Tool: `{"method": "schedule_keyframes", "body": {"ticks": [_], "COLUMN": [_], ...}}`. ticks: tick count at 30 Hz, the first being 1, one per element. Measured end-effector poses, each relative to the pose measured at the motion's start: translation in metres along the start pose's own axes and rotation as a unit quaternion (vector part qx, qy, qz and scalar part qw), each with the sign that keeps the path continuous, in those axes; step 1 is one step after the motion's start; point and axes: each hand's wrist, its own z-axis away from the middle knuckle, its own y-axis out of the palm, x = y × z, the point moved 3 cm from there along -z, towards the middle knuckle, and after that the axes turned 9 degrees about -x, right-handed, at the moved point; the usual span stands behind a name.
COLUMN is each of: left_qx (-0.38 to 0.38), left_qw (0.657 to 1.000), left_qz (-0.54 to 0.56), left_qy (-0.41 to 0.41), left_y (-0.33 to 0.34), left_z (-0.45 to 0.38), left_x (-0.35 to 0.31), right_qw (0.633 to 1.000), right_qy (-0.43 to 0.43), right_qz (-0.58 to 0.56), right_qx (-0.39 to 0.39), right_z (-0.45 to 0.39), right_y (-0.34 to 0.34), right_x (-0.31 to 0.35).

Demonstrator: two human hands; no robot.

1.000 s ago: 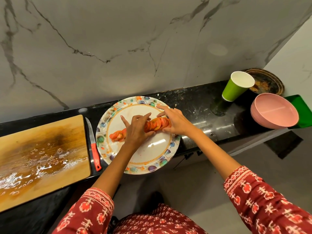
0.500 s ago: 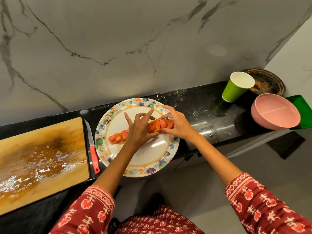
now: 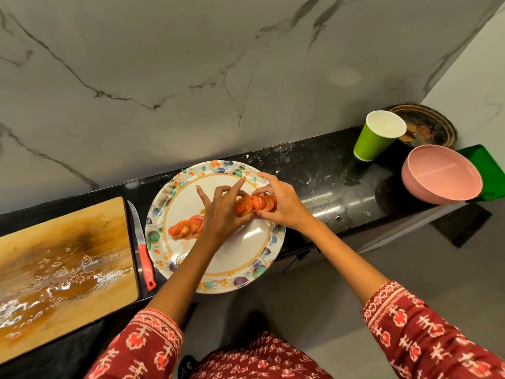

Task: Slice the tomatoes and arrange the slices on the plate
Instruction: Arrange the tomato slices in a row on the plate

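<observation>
Both hands pinch stacked tomato slices, left hand hiding some

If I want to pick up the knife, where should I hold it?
Hold the knife by its red handle, the end nearest you. It lies flat in the narrow gap between the board and the plate, with the blade pointing toward the wall. So come from above at the near end and wrap your fingers round the handle, well away from the blade.

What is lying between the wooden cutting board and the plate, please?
In the head view, a red-handled knife lies on the black counter between the cutting board and the plate.
</observation>
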Motion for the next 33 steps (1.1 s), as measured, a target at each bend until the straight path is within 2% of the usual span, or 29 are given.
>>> {"method": "schedule_keyframes", "body": {"ticks": [14, 23, 29, 33], "left_qx": [0.015, 0.038, 0.049, 0.046], "left_qw": [1.000, 0.999, 0.998, 0.998], "left_qz": [0.007, -0.018, -0.023, -0.022], "left_qy": [0.012, 0.023, 0.027, 0.023], "left_y": [0.002, 0.007, 0.009, 0.011], "left_z": [-0.002, -0.006, -0.010, -0.010], "left_x": [-0.001, -0.008, -0.010, -0.009], "right_qw": [0.999, 0.999, 0.998, 0.998], "right_qy": [0.028, 0.032, 0.025, 0.025], "right_qz": [-0.026, 0.008, 0.027, 0.030], "right_qx": [0.028, 0.014, 0.048, 0.044], "right_z": [-0.006, 0.005, -0.001, -0.002], "right_y": [-0.010, -0.013, -0.009, -0.012], "right_x": [-0.008, -0.013, -0.009, -0.011]}}
